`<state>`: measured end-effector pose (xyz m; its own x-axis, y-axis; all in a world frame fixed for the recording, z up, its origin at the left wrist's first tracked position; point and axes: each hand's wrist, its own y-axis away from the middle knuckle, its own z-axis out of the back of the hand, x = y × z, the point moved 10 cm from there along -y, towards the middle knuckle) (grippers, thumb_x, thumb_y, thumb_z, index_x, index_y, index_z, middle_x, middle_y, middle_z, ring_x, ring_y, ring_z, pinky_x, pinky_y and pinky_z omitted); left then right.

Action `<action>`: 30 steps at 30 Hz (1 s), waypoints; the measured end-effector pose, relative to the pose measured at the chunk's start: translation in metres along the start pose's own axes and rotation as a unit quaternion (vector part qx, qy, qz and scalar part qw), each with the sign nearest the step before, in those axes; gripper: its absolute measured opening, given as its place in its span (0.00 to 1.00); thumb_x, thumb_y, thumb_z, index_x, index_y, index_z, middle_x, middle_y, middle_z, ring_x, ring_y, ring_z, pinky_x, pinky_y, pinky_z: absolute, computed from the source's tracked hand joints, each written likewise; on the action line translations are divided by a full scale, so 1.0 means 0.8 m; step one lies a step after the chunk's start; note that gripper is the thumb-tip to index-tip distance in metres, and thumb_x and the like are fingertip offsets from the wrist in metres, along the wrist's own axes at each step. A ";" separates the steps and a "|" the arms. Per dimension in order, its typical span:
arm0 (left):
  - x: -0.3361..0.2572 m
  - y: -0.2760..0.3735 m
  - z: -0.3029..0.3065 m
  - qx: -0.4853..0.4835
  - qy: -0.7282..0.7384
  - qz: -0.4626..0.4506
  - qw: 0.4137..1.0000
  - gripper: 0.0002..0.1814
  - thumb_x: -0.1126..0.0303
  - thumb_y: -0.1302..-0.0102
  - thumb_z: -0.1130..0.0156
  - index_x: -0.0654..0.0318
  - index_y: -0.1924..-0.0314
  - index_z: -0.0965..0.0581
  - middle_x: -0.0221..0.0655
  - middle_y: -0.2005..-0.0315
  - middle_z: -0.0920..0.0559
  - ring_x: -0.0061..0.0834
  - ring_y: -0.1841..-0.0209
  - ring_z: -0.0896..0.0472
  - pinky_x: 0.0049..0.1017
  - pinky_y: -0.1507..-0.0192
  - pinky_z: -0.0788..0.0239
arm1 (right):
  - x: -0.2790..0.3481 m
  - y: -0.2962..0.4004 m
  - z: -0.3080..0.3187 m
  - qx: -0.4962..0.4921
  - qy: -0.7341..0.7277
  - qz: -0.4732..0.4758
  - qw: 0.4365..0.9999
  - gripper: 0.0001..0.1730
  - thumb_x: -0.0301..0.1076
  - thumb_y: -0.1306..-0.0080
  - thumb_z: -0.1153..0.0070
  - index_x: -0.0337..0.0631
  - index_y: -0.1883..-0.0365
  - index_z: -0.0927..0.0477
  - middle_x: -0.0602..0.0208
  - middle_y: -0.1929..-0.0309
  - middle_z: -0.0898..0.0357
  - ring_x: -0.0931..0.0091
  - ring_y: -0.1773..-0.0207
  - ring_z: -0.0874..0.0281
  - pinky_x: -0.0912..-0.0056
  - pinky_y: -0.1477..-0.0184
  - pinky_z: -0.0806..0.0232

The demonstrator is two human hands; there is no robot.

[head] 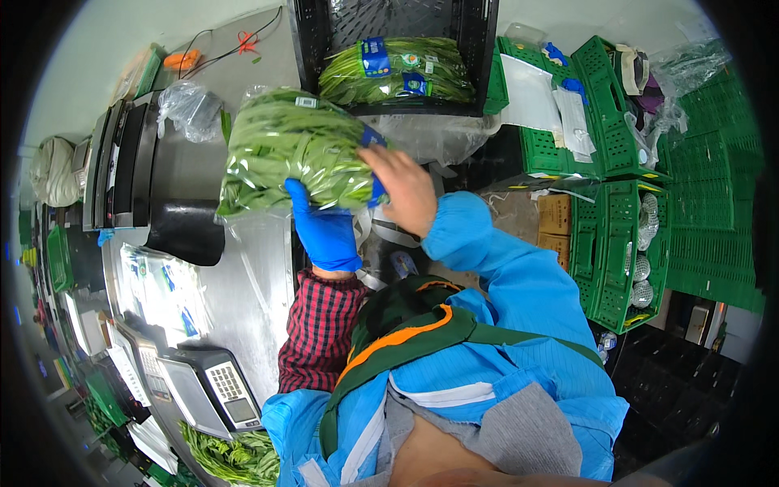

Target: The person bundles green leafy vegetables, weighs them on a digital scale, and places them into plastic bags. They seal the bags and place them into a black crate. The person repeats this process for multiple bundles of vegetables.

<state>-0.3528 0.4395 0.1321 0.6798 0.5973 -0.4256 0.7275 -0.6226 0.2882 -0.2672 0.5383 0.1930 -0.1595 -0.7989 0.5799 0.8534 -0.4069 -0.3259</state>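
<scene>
A clear plastic bag of leafy greens with a blue printed band is held up in front of me, lying sideways above the edge of the steel table. My left hand, in a blue glove, grips its lower side with the thumb over the front; the other fingers are hidden beneath. Bare, my right hand holds the banded right end. Just beyond stands a black crate on its side or with a low front, with similar bags of greens lying inside.
On the table's left lie flat printed bags, a crumpled clear bag and a black sealing machine. A scale stands nearer me, beside loose greens. To the right are green crates and cardboard boxes.
</scene>
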 end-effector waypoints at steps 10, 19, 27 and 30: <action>0.053 0.036 0.040 0.030 -0.222 0.104 0.969 0.29 0.58 0.27 0.46 0.59 0.30 0.37 0.40 0.40 0.26 0.34 0.39 0.26 0.32 0.38 0.36 | -0.167 -0.174 0.130 -0.233 0.173 0.092 0.953 0.31 0.25 0.49 0.39 0.46 0.43 0.24 0.55 0.53 0.20 0.56 0.51 0.23 0.59 0.48 0.30; -0.019 0.165 0.223 -0.164 -0.312 0.071 0.933 0.23 0.64 0.28 0.46 0.66 0.36 0.30 0.38 0.47 0.20 0.27 0.46 0.22 0.27 0.42 0.33 | -0.182 -0.174 -0.016 0.019 0.242 0.132 0.961 0.32 0.26 0.41 0.42 0.41 0.36 0.32 0.47 0.36 0.34 0.52 0.32 0.41 0.51 0.33 0.44; -0.025 0.325 0.269 -0.075 -0.628 -0.030 0.774 0.21 0.83 0.34 0.45 0.69 0.41 0.26 0.40 0.43 0.23 0.31 0.41 0.24 0.28 0.36 0.35 | 0.012 0.212 -0.190 0.595 -0.287 0.236 0.713 0.25 0.16 0.51 0.46 0.42 0.52 0.22 0.60 0.48 0.25 0.59 0.39 0.31 0.57 0.41 0.34; -0.002 0.329 0.262 -0.108 -0.529 0.023 0.841 0.23 0.85 0.36 0.45 0.65 0.40 0.25 0.40 0.42 0.23 0.33 0.37 0.27 0.31 0.35 0.36 | 0.024 0.251 -0.209 0.613 -0.268 0.319 0.672 0.21 0.19 0.49 0.45 0.43 0.55 0.22 0.61 0.48 0.25 0.60 0.39 0.32 0.57 0.42 0.34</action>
<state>-0.1815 0.1688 0.0288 0.3273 -0.2802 -0.9024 0.7801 -0.4588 0.4254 -0.1814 0.3671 0.0142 0.3549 -0.2297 0.9063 0.4829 0.8750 0.0327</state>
